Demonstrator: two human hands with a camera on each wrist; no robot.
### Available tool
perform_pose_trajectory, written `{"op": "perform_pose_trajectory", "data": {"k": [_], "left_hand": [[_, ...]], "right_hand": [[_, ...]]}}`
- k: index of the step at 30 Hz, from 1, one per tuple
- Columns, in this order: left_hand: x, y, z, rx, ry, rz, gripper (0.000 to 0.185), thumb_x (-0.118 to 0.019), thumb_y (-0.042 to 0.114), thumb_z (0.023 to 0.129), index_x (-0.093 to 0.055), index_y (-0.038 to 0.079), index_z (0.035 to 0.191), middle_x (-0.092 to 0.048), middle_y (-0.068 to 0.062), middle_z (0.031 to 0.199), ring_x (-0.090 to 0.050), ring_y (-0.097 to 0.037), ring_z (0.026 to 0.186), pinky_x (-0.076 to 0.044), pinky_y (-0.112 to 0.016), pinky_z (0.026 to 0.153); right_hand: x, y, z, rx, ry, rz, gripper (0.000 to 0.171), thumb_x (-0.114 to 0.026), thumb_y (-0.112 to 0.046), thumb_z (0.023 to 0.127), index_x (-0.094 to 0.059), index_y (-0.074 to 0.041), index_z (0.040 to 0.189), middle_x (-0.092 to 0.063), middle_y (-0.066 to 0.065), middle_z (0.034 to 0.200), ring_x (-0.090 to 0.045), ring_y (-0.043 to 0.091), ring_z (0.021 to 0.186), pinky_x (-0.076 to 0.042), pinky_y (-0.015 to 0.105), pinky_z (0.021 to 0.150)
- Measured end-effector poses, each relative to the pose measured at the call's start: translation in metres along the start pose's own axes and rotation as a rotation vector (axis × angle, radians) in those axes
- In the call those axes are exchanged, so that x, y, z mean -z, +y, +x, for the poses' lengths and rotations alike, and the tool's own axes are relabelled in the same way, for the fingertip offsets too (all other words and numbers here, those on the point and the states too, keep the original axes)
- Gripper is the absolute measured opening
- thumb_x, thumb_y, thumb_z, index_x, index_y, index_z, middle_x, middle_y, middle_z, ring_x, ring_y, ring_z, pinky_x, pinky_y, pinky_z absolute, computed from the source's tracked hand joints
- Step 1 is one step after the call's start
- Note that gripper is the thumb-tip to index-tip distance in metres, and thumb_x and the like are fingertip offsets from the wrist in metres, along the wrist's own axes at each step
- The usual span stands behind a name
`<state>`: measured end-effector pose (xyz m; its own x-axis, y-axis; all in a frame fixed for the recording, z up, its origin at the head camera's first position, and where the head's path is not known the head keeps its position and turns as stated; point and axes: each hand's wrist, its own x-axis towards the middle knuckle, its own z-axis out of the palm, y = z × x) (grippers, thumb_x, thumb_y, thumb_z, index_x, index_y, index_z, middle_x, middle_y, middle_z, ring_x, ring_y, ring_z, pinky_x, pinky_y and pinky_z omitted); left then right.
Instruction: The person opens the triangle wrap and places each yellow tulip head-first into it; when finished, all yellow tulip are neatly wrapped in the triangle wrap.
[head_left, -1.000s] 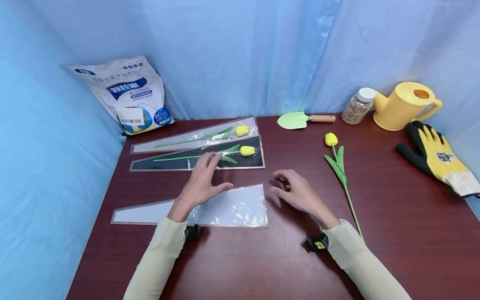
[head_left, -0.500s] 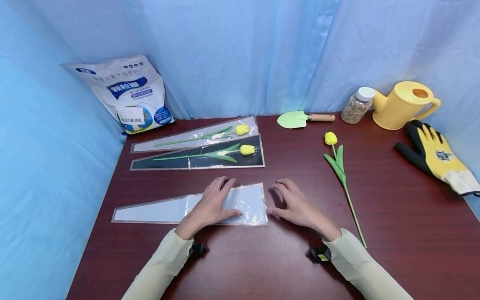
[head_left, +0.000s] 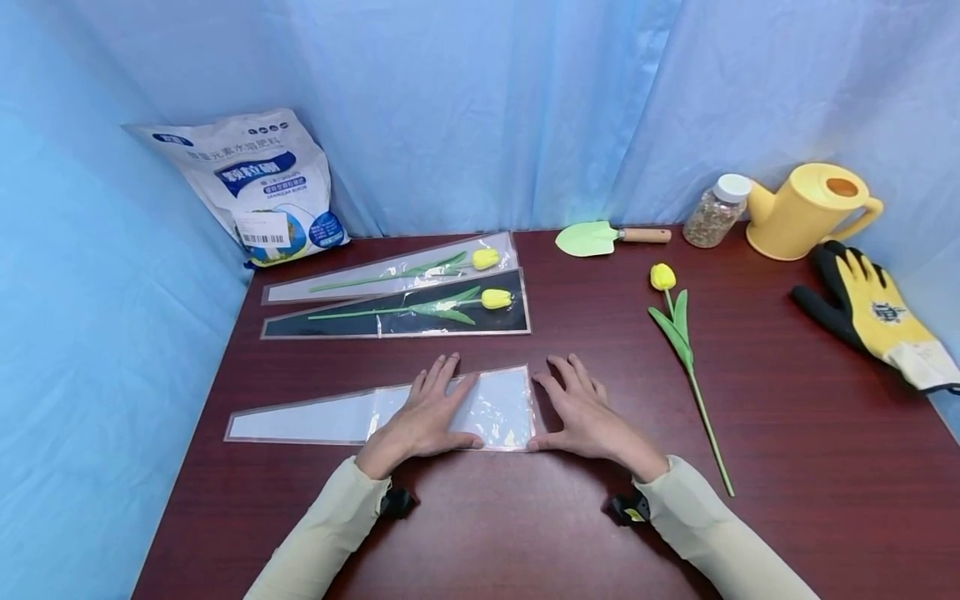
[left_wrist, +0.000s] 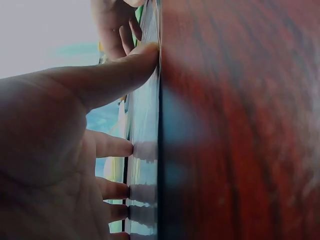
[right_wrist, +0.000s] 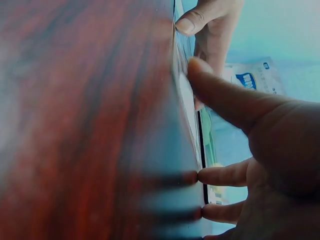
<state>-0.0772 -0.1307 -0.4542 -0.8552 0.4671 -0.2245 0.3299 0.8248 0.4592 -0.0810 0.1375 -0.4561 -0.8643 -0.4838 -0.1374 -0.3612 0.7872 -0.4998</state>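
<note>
A tapered flower sleeve (head_left: 300, 422), clear with a white backing, lies flat on the table with its wide end to the right. My left hand (head_left: 429, 421) rests on it with spread fingers, thumb near the front edge. At the wide end, my right hand (head_left: 588, 417) touches the edge with thumb and fingertips spread. The left wrist view shows the left fingers (left_wrist: 112, 146) down on the glossy film. In the right wrist view, the right thumb (right_wrist: 220, 87) meets the sleeve's edge. A loose yellow tulip (head_left: 698, 404) lies right of the hands, its stem pointing toward me.
Behind lie a black-backed sleeve (head_left: 337, 327) and a white-backed sleeve (head_left: 288, 292), each holding a yellow tulip. Along the back stand a fertilizer bag (head_left: 255, 187), a green trowel (head_left: 588, 239), a jar (head_left: 716, 217) and a yellow watering can (head_left: 802, 221). A glove (head_left: 885, 312) lies far right.
My left hand has come down and right from near the black-backed sleeve onto the white one. My right hand has lowered to its wide edge, its fingers straightening.
</note>
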Motion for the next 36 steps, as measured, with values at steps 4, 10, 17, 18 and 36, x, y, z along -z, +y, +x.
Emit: {"op": "perform_pose_trajectory", "data": {"k": [4, 10, 17, 18, 36], "left_hand": [[0.0, 0.0, 0.0, 0.003, -0.021, 0.017, 0.094, -0.075, 0.052, 0.083, -0.033, 0.013, 0.156, -0.01, -0.023, 0.167, -0.008, -0.043, 0.156, -0.014, -0.064, 0.124], [0.001, -0.003, 0.001, 0.013, -0.048, 0.021, 0.093, -0.072, 0.054, 0.085, -0.029, 0.015, 0.158, -0.005, -0.02, 0.169, -0.003, -0.041, 0.157, -0.009, -0.064, 0.125], [0.0, -0.008, 0.005, -0.002, -0.055, -0.011, 0.093, -0.071, 0.055, 0.087, -0.027, 0.016, 0.159, -0.002, -0.019, 0.169, 0.002, -0.04, 0.158, -0.005, -0.065, 0.125], [0.0, -0.008, 0.005, -0.003, -0.055, -0.011, 0.093, -0.071, 0.055, 0.087, -0.027, 0.016, 0.159, -0.001, -0.019, 0.169, 0.002, -0.04, 0.158, -0.005, -0.065, 0.125], [0.009, 0.008, 0.019, 0.047, -0.064, 0.05, 0.091, -0.068, 0.054, 0.09, -0.024, 0.018, 0.16, -0.001, -0.018, 0.17, 0.002, -0.037, 0.158, -0.007, -0.061, 0.127]], "right_hand": [[-0.001, -0.003, 0.003, -0.012, 0.003, -0.051, 0.098, -0.089, -0.047, 0.068, -0.045, -0.005, 0.145, -0.03, 0.028, 0.157, -0.019, 0.057, 0.147, -0.029, 0.077, 0.106], [-0.002, -0.008, 0.008, -0.042, 0.015, -0.084, 0.099, -0.09, -0.047, 0.067, -0.045, -0.005, 0.145, -0.032, 0.026, 0.156, -0.023, 0.055, 0.147, -0.031, 0.076, 0.104], [-0.001, -0.012, 0.018, -0.093, 0.059, -0.143, 0.095, -0.086, -0.054, 0.069, -0.048, -0.004, 0.142, -0.037, 0.022, 0.152, -0.031, 0.048, 0.143, -0.038, 0.071, 0.1], [-0.001, -0.013, 0.019, -0.097, 0.07, -0.148, 0.093, -0.085, -0.054, 0.07, -0.05, -0.004, 0.141, -0.039, 0.022, 0.151, -0.033, 0.047, 0.142, -0.039, 0.07, 0.099], [0.024, 0.006, 0.036, -0.158, -0.283, 0.889, 0.067, -0.062, -0.02, 0.098, -0.031, 0.009, 0.149, -0.048, 0.032, 0.138, -0.065, 0.019, 0.098, -0.061, 0.033, 0.075]]}}
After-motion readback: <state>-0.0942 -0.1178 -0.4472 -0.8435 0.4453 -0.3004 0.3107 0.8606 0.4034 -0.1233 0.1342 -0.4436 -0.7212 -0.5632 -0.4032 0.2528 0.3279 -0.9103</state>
